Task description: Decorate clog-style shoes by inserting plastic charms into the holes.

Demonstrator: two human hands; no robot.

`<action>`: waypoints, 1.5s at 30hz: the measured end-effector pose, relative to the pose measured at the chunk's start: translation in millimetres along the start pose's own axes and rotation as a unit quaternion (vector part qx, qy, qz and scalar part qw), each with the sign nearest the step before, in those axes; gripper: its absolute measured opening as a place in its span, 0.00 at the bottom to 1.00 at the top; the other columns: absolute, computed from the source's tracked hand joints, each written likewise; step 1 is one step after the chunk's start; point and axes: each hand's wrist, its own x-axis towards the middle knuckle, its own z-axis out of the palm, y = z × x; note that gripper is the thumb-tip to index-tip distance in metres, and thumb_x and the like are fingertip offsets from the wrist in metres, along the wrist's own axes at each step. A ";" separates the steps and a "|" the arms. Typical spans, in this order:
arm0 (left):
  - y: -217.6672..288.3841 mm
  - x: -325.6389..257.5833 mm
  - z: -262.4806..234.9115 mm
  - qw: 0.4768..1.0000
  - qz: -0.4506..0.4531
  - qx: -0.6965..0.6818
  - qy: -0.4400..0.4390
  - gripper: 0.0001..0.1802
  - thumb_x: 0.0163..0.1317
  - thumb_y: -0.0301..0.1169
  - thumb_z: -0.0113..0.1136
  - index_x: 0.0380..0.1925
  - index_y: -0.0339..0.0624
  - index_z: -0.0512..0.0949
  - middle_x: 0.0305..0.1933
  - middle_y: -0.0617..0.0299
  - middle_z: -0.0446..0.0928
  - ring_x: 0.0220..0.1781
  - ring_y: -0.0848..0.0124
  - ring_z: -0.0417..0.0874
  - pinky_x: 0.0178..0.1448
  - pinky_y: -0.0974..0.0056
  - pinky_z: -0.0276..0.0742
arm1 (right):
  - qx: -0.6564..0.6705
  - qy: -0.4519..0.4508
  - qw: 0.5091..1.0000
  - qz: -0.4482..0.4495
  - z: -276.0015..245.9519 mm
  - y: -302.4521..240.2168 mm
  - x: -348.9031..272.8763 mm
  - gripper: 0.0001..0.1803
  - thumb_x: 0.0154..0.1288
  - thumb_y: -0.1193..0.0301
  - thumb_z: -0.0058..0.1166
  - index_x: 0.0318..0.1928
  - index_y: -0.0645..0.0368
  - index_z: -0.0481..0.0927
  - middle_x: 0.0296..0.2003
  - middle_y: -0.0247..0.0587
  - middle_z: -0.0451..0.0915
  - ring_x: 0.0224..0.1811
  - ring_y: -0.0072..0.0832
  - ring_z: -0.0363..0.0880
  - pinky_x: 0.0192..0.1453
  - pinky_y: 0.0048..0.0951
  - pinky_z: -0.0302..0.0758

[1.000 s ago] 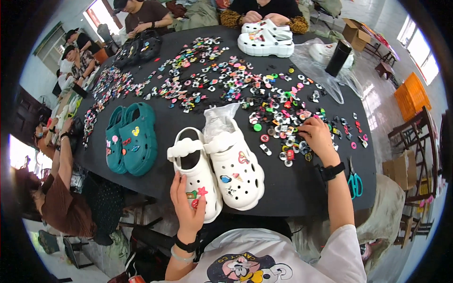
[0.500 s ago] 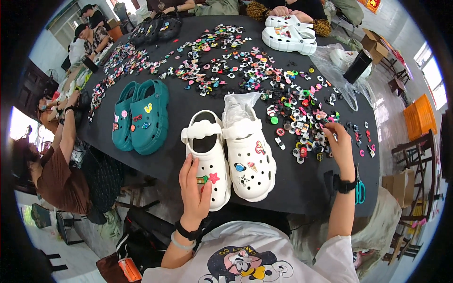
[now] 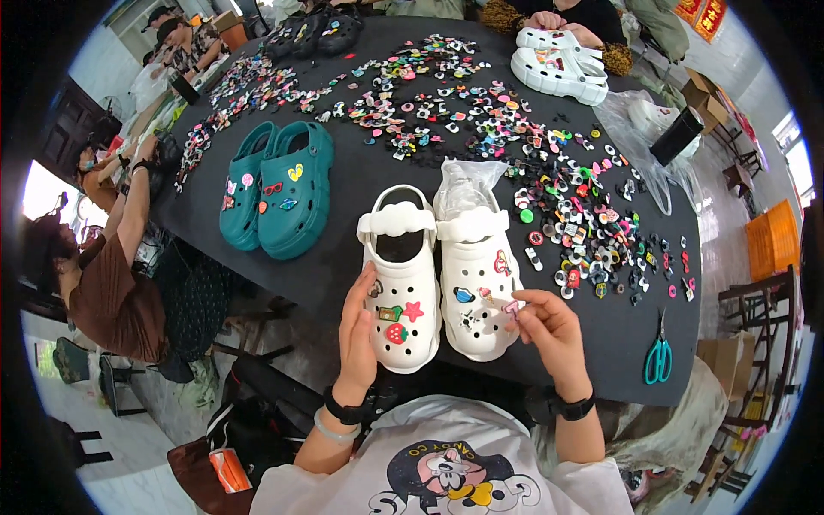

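Observation:
Two white clogs point(image 3: 478, 275) lie side by side in front of me, straps toward the far side. The left white clog point(image 3: 403, 287) carries a red strawberry charm, a pink star and a green charm. My left hand point(image 3: 356, 335) rests against its outer left side with fingers stretched out, gripping nothing. Thumb and forefinger of my right hand point(image 3: 549, 330) pinch a small pink shoe charm point(image 3: 512, 310) just over the outer right side of the right clog. That clog wears several charms, among them a blue one and an ice cream cone; clear plastic point(image 3: 468, 182) fills its heel opening.
Loose shoe charms point(image 3: 584, 215) spread widely over the dark table point(image 3: 343, 167). Teal clogs point(image 3: 296, 193) stand at left, teal-handled scissors point(image 3: 658, 356) at right. A black cylinder point(image 3: 676, 136) and plastic bag lie far right. Across the table, a person's hands point(image 3: 554, 23) are by other white clogs point(image 3: 562, 73).
My right hand has come left from the charm pile to the right clog, now pinching a pink charm. My left hand has slid outward, uncovering the strawberry charm. The whole view has shifted.

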 end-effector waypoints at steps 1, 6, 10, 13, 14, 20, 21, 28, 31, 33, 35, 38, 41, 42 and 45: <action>-0.6 1.2 -0.1 0.998 -0.018 -0.062 0.005 0.30 0.74 0.40 0.35 0.68 0.28 0.59 0.73 0.45 0.60 0.75 0.59 0.60 0.77 0.56 0.50 | -0.001 -0.002 1.000 0.001 5.8 -1.9 0.4 0.15 0.72 0.77 0.50 0.57 0.62 0.75 0.35 0.35 0.85 0.32 0.12 0.75 0.35 0.16 0.70; -8.4 -1.3 -9.4 0.995 -0.034 -0.094 0.004 0.29 0.73 0.37 0.37 0.69 0.29 0.60 0.74 0.48 0.59 0.76 0.60 0.59 0.78 0.57 0.50 | -0.022 -0.023 0.999 -0.008 25.8 -9.4 1.8 0.17 0.71 0.77 0.52 0.59 0.64 0.73 0.36 0.37 0.85 0.34 0.14 0.78 0.36 0.17 0.71; -9.2 -2.7 -10.9 0.994 -0.033 -0.101 0.003 0.30 0.72 0.36 0.37 0.69 0.28 0.58 0.74 0.47 0.59 0.75 0.60 0.60 0.78 0.58 0.50 | -0.023 -0.037 0.999 0.003 33.8 -9.6 -0.8 0.20 0.70 0.78 0.54 0.61 0.63 0.70 0.36 0.38 0.85 0.35 0.15 0.79 0.36 0.16 0.71; -8.8 -3.2 -11.2 0.993 -0.039 -0.110 0.003 0.29 0.70 0.33 0.37 0.68 0.28 0.59 0.74 0.47 0.59 0.75 0.60 0.60 0.78 0.58 0.50 | -0.017 -0.036 0.999 0.013 39.3 -7.1 -3.3 0.21 0.69 0.78 0.55 0.60 0.62 0.68 0.36 0.39 0.85 0.33 0.15 0.78 0.34 0.16 0.71; -8.8 -3.1 -11.3 0.993 -0.041 -0.110 0.004 0.29 0.70 0.32 0.37 0.68 0.28 0.59 0.74 0.47 0.59 0.75 0.60 0.60 0.78 0.58 0.50 | -0.017 -0.037 0.999 0.013 40.4 -7.2 -4.1 0.21 0.69 0.78 0.55 0.60 0.62 0.68 0.36 0.39 0.85 0.33 0.15 0.78 0.34 0.16 0.71; -1.8 -1.2 -4.3 0.996 -0.035 -0.076 0.016 0.31 0.69 0.34 0.39 0.68 0.24 0.57 0.74 0.42 0.58 0.76 0.57 0.59 0.78 0.56 0.47 | -0.013 -0.050 0.998 0.036 45.1 -6.6 -7.5 0.16 0.69 0.79 0.55 0.52 0.60 0.66 0.36 0.41 0.86 0.27 0.14 0.74 0.32 0.16 0.72; -2.0 -1.4 -4.1 0.996 -0.036 -0.077 0.015 0.31 0.69 0.34 0.39 0.68 0.24 0.57 0.74 0.42 0.58 0.76 0.57 0.59 0.78 0.56 0.47 | -0.010 -0.051 0.998 0.034 44.3 -5.9 -7.4 0.15 0.69 0.78 0.55 0.51 0.60 0.66 0.37 0.42 0.86 0.27 0.14 0.75 0.32 0.16 0.72; -2.4 -1.8 -3.2 0.999 -0.023 -0.030 0.006 0.30 0.69 0.32 0.39 0.68 0.26 0.58 0.74 0.43 0.58 0.76 0.58 0.59 0.79 0.56 0.48 | 0.027 -0.058 0.998 0.013 42.7 -0.4 -12.4 0.14 0.68 0.79 0.56 0.49 0.60 0.66 0.36 0.44 0.86 0.31 0.15 0.78 0.33 0.17 0.73; -2.6 -2.0 -3.1 1.000 -0.022 -0.014 0.009 0.30 0.68 0.31 0.40 0.68 0.27 0.59 0.74 0.44 0.59 0.76 0.58 0.59 0.78 0.56 0.48 | -0.010 -0.058 0.998 0.013 33.9 -1.7 -19.8 0.14 0.68 0.79 0.56 0.51 0.62 0.70 0.38 0.44 0.86 0.33 0.16 0.79 0.34 0.17 0.74; -2.1 -2.6 -3.7 1.000 -0.021 -0.004 0.010 0.29 0.67 0.30 0.40 0.67 0.28 0.60 0.73 0.44 0.59 0.75 0.58 0.59 0.78 0.56 0.48 | -0.010 -0.046 0.999 0.020 24.0 -4.4 -25.5 0.15 0.68 0.79 0.57 0.53 0.63 0.71 0.38 0.43 0.86 0.34 0.16 0.79 0.35 0.17 0.75; -1.5 -2.0 -3.6 1.000 -0.022 0.006 0.010 0.29 0.66 0.29 0.40 0.67 0.28 0.61 0.73 0.45 0.59 0.75 0.58 0.59 0.78 0.56 0.48 | -0.011 -0.034 0.999 0.028 11.8 -5.1 -31.2 0.16 0.68 0.79 0.57 0.54 0.64 0.73 0.39 0.43 0.86 0.34 0.16 0.80 0.36 0.17 0.75; -1.3 -2.0 -4.7 0.999 -0.022 0.024 0.007 0.29 0.65 0.27 0.40 0.67 0.30 0.62 0.73 0.46 0.60 0.75 0.58 0.60 0.78 0.56 0.49 | -0.017 0.008 1.000 0.021 -2.9 -5.2 -37.2 0.15 0.68 0.79 0.56 0.54 0.63 0.76 0.38 0.38 0.86 0.35 0.15 0.80 0.37 0.17 0.75; -1.5 -2.2 -5.4 0.999 -0.022 0.044 0.006 0.29 0.64 0.26 0.41 0.67 0.31 0.63 0.73 0.46 0.61 0.75 0.59 0.60 0.78 0.57 0.49 | -0.047 0.031 0.998 -0.002 -12.9 -2.0 -38.2 0.14 0.69 0.78 0.55 0.54 0.62 0.77 0.37 0.35 0.84 0.36 0.16 0.80 0.39 0.17 0.74; -1.2 -1.8 -5.3 0.998 -0.021 0.050 0.006 0.29 0.63 0.25 0.41 0.67 0.31 0.63 0.73 0.47 0.61 0.75 0.59 0.60 0.78 0.57 0.49 | -0.039 0.046 0.998 0.007 -11.4 -3.6 -37.7 0.12 0.70 0.77 0.53 0.53 0.63 0.78 0.38 0.34 0.82 0.39 0.17 0.79 0.41 0.18 0.73; -0.1 -1.6 -4.7 0.997 -0.019 0.071 0.008 0.29 0.62 0.24 0.41 0.66 0.32 0.64 0.72 0.47 0.61 0.75 0.59 0.60 0.78 0.57 0.49 | -0.051 0.045 0.998 -0.012 -14.6 2.6 -34.3 0.12 0.70 0.78 0.53 0.52 0.64 0.79 0.41 0.35 0.80 0.41 0.17 0.78 0.44 0.19 0.73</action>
